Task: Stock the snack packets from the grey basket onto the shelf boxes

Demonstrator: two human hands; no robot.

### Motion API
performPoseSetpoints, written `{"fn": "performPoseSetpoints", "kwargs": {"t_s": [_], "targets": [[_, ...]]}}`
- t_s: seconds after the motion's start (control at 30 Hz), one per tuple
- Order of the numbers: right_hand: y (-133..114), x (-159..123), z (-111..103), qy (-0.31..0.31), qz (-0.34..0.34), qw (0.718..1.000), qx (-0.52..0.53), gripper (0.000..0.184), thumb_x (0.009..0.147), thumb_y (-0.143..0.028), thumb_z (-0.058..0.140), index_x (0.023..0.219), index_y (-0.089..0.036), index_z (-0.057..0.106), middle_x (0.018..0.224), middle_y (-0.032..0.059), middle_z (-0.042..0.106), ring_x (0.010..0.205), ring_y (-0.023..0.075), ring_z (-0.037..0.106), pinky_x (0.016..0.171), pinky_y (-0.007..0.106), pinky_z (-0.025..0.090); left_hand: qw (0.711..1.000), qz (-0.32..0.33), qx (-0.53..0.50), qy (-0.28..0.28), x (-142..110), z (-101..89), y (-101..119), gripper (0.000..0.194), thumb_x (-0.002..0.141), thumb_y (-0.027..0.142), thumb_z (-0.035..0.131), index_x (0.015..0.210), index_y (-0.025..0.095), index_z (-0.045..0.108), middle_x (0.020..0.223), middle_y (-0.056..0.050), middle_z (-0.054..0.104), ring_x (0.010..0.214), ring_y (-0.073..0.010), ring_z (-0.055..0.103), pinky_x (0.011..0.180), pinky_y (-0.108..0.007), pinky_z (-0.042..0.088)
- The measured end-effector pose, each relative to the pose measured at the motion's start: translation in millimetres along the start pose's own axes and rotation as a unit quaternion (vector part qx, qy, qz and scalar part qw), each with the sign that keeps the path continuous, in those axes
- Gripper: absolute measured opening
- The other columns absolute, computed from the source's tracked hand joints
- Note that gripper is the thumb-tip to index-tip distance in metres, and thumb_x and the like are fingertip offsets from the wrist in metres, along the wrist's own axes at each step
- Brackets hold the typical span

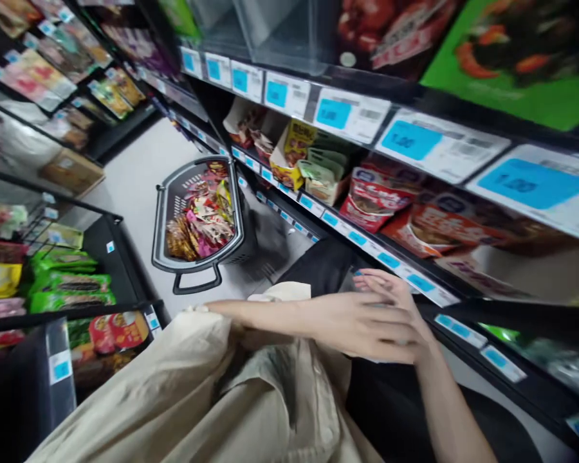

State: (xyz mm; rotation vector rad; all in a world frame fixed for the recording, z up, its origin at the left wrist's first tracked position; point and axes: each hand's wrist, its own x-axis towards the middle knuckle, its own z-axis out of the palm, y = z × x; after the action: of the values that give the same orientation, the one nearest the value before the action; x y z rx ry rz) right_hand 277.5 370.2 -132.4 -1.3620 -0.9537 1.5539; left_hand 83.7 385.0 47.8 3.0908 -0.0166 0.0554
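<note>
My left hand [367, 325] reaches across my lap, its fingers closed over my right wrist. Partly behind it, my right hand [388, 283] points left with its fingers curled together. A faint clear patch with a speck of blue shows at those fingertips, too blurred to name. Beyond my knees a dark grey shopping basket [197, 267] stands on the floor, its handle folded down. Many small snack packets [207, 215] in red, pink, yellow and brown fill it. Neither hand touches the basket.
On my right, a shelf edge with price labels [357, 238] runs close by my hands. Red snack bags [379, 199] and yellow packets [294, 151] sit behind it. To the left is a rack of green packets [72, 286]. Pale floor [135, 161] runs between the shelves.
</note>
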Motion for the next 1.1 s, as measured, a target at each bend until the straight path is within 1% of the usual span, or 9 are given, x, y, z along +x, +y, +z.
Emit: {"fn": "performPoseSetpoints", "kwargs": {"t_s": [0.1,0.23,0.3,0.43,0.53,0.6,0.77,0.9,1.1], "targets": [[12,2,-6,0.026,0.046,0.998,0.019,0.055,0.072,-0.058,0.089,0.108,-0.017,0.079,0.117,0.0193,0.079,0.091,0.0276,0.08,0.08,0.038,0.066,0.998,-0.061,-0.013,0.02,-77,43.2,3,0.038,0.106,0.019,0.041,0.127,0.02,0.072,0.135,-0.012,0.071,0.131,-0.0225,0.063,0.107,-0.037,0.052],[19,7,-2,0.048,0.075,0.995,0.038,0.057,0.066,-0.053,0.093,0.11,-0.02,0.078,0.121,0.0188,0.078,0.092,0.0284,0.08,0.078,0.037,0.067,0.949,-0.306,-0.064,0.033,-166,69.6,-1,0.033,0.104,0.018,0.044,0.125,0.019,0.069,0.128,-0.015,0.072,0.122,-0.0243,0.063,0.096,-0.039,0.051],[21,11,0,0.055,0.082,0.994,0.04,0.056,0.064,-0.052,0.094,0.107,-0.02,0.078,0.116,0.0174,0.08,0.089,0.0283,0.081,0.076,0.037,0.067,0.892,-0.444,-0.069,0.054,-205,68.3,-7,0.034,0.103,0.017,0.041,0.122,0.02,0.069,0.121,-0.014,0.072,0.112,-0.0244,0.063,0.095,-0.04,0.051],[28,19,0,0.073,0.097,0.992,0.043,0.052,0.062,-0.052,0.094,0.1,-0.02,0.079,0.106,0.0147,0.081,0.084,0.026,0.081,0.071,0.032,0.067,0.733,-0.672,-0.031,0.098,-276,57.7,-27,0.03,0.103,0.021,0.04,0.112,0.018,0.069,0.114,-0.015,0.068,0.112,-0.0255,0.06,0.1,-0.039,0.049],[34,24,-5,0.094,0.108,0.989,0.039,0.052,0.059,-0.05,0.094,0.097,-0.019,0.079,0.101,0.0134,0.082,0.08,0.0242,0.08,0.067,0.03,0.066,0.66,-0.747,-0.055,0.055,-318,57.9,-40,0.026,0.103,0.031,0.048,0.106,0.016,0.069,0.11,-0.014,0.066,0.104,-0.0257,0.062,0.095,-0.036,0.05],[37,27,-8,0.105,0.113,0.987,0.04,0.052,0.057,-0.049,0.094,0.097,-0.019,0.079,0.097,0.0125,0.082,0.077,0.0222,0.079,0.066,0.028,0.066,0.636,-0.767,-0.08,0.022,-338,63.4,-45,0.026,0.101,0.033,0.052,0.105,0.015,0.07,0.108,-0.013,0.067,0.097,-0.0253,0.063,0.09,-0.035,0.05],[37,27,-12,0.115,0.115,0.986,0.045,0.052,0.056,-0.05,0.095,0.095,-0.02,0.079,0.094,0.0105,0.082,0.077,0.0211,0.079,0.065,0.027,0.065,0.654,-0.748,-0.113,-0.006,-356,80.0,-50,0.018,0.09,0.019,0.06,0.102,0.015,0.073,0.113,-0.013,0.068,0.104,-0.0259,0.061,0.095,-0.035,0.05],[34,24,-11,0.113,0.123,0.985,0.053,0.052,0.055,-0.049,0.096,0.095,-0.02,0.08,0.094,0.0092,0.082,0.077,0.0194,0.078,0.066,0.024,0.064,0.704,-0.699,-0.125,-0.014,-353,85.7,-56,0.025,0.084,0.008,0.057,0.098,0.016,0.076,0.117,-0.013,0.068,0.114,-0.0272,0.056,0.107,-0.038,0.046],[34,22,-13,0.105,0.116,0.987,0.047,0.053,0.058,-0.051,0.095,0.097,-0.02,0.079,0.097,0.0096,0.082,0.078,0.0183,0.078,0.068,0.023,0.064,0.788,-0.608,-0.1,-0.009,-343,99.7,-94,0.036,0.096,0.01,0.043,0.115,0.013,0.073,0.125,-0.016,0.068,0.119,-0.0246,0.057,0.112,-0.038,0.043]]}}
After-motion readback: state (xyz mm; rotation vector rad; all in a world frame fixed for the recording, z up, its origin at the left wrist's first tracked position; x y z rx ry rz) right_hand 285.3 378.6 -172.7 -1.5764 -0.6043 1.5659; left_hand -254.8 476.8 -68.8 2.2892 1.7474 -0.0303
